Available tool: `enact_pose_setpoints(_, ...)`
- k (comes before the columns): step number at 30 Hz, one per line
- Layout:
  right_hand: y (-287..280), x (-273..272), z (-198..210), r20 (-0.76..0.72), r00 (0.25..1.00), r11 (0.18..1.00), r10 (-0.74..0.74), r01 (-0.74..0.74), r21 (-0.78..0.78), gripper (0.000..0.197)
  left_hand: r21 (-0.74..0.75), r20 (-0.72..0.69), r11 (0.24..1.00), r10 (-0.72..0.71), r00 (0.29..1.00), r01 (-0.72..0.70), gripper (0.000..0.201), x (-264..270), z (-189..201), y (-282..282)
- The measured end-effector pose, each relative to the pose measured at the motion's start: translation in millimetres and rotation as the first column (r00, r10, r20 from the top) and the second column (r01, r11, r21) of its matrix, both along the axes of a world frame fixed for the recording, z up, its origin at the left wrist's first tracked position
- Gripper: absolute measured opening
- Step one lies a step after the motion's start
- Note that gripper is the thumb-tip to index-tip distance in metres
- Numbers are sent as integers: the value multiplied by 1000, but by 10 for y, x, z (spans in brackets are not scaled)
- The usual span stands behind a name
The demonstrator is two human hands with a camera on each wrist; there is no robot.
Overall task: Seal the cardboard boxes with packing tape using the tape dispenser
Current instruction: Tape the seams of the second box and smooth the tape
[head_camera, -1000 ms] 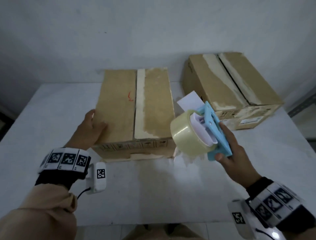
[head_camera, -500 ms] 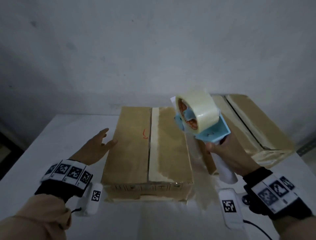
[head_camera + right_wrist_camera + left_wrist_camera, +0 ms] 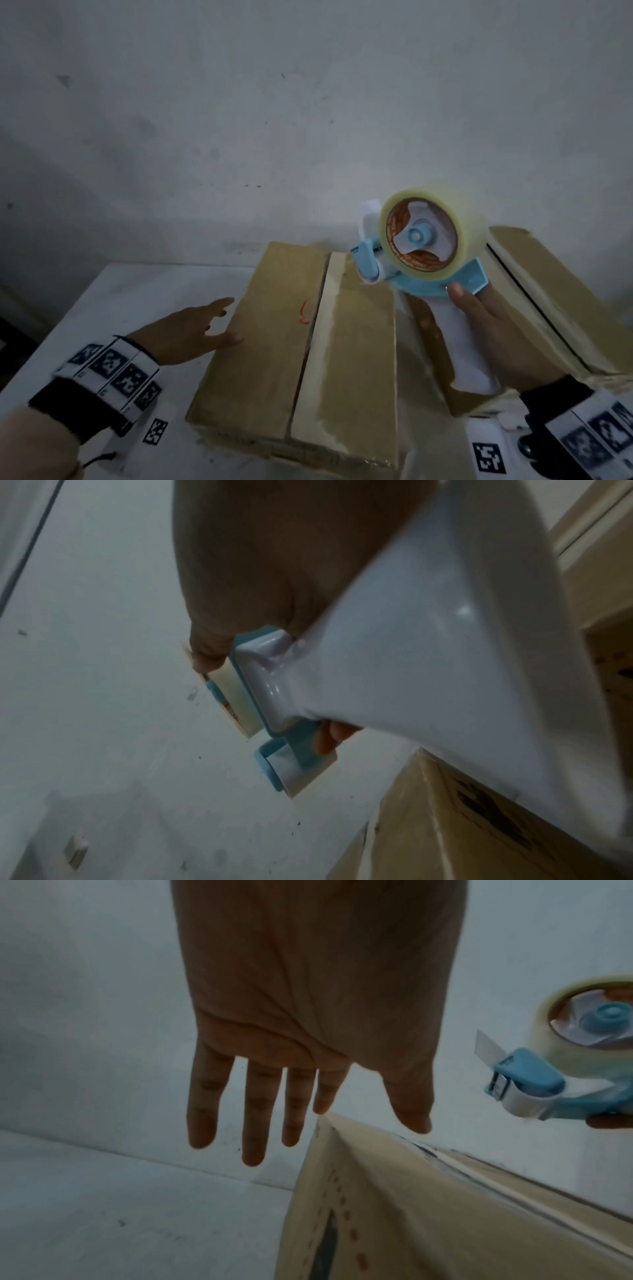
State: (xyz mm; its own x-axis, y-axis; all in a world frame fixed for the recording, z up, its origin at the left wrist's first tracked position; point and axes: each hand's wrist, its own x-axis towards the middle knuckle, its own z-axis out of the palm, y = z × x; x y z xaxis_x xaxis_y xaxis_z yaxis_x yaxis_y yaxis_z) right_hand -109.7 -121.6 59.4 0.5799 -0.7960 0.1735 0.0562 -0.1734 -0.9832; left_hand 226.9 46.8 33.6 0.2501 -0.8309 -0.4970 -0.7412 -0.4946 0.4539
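A cardboard box [image 3: 274, 359] lies on the white table [image 3: 137, 294] before me, a strip of tape along its centre seam. A second box [image 3: 548, 308] sits behind it at the right. My right hand [image 3: 486, 335] grips the white handle of a blue tape dispenser [image 3: 424, 253] and holds it raised above the gap between the boxes, its clear tape roll facing me. In the right wrist view the handle [image 3: 445, 669] fills the frame. My left hand [image 3: 195, 329] hovers with straight fingers at the near box's left edge, its thumb over the top; in the left wrist view the fingers [image 3: 253, 1118] hang free beside the box [image 3: 411, 1218].
A plain grey wall [image 3: 274, 120] stands right behind the table. Bare tabletop stretches left of the near box. Wrist cameras and marker bands sit on both forearms.
The right hand lifted the dispenser from in front of the near box up and back, turning its roll towards me. The left hand came off the box's near corner and slid forward along its left edge.
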Motion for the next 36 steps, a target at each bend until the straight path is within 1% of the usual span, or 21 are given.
enact_pose_setpoints(3,12,61,-20,-3,1000,1000,-26,26,8,93,57,-95,996,-56,994,61,141,-33,-21,-94)
enact_pose_setpoints(7,27,120,-17,-3,997,997,-76,76,-20,76,57,-226,998,-10,974,23,134,-123,-65,-118)
enact_pose_setpoints(9,35,127,-6,-6,998,998,-68,68,0,76,42,-268,999,-2,963,13,140,-151,-80,-67)
enact_pose_setpoints(11,45,136,34,-11,997,997,-76,76,-5,83,45,-280,999,-6,960,20,144,-211,-97,15)
enact_pose_setpoints(13,40,141,59,32,998,998,-55,55,12,90,48,-289,998,-22,957,37,134,-326,-106,131)
enact_pose_setpoints(15,23,143,86,63,997,998,-46,44,33,85,48,-284,997,-44,958,60,122,-463,-116,246)
enact_pose_setpoints(16,16,139,110,59,997,998,-50,48,39,80,43,-283,996,-58,957,73,120,-543,-103,297)
enact_pose_setpoints(18,29,130,170,63,996,998,-56,54,37,77,46,-263,994,-83,961,98,120,-696,-56,404)
enact_pose_setpoints(20,56,108,220,68,997,999,-45,43,33,85,55,-225,992,-97,969,112,123,-824,5,502)
enact_pose_setpoints(22,102,97,252,30,1000,1000,-7,6,12,89,69,-217,990,-104,971,122,134,-923,65,594)
enact_pose_setpoints(24,158,91,254,-2,999,999,54,-54,7,89,81,-232,990,-97,968,119,136,-1006,49,686)
enact_pose_setpoints(26,205,89,244,-17,993,993,118,-118,2,94,91,-222,990,-82,972,104,125,-1089,63,733)
enact_pose_setpoints(27,228,96,239,-30,990,990,141,-141,-8,97,89,-204,991,-79,976,99,113,-1094,53,741)
enact_pose_setpoints(28,239,103,228,-43,987,988,154,-155,-23,99,69,-184,994,-65,981,79,104,-1077,52,729)
enact_pose_setpoints(29,252,111,214,-54,984,985,167,-170,-40,98,23,-142,998,-61,988,65,103,-1040,69,701)
enact_pose_setpoints(30,266,132,203,-56,983,983,173,-175,-47,96,-30,-59,998,-62,996,60,106,-1000,120,650)
enact_pose_setpoints(31,276,158,191,-49,984,984,174,-176,-38,94,-84,47,995,-52,998,56,101,-948,162,581)
enact_pose_setpoints(32,292,188,179,-35,985,985,169,-170,-21,90,-151,131,988,-17,991,37,85,-898,205,496)
enact_pose_setpoints(33,305,225,179,-19,986,986,167,-167,-8,85,-233,162,972,28,986,11,68,-861,262,396)
enact_pose_setpoints(35,309,298,175,7,987,987,162,-162,17,74,-372,118,928,53,992,-5,49,-828,366,176)
enact_pose_setpoints(36,305,335,181,0,987,987,158,-158,23,74,-428,61,903,49,997,-18,43,-815,394,62)
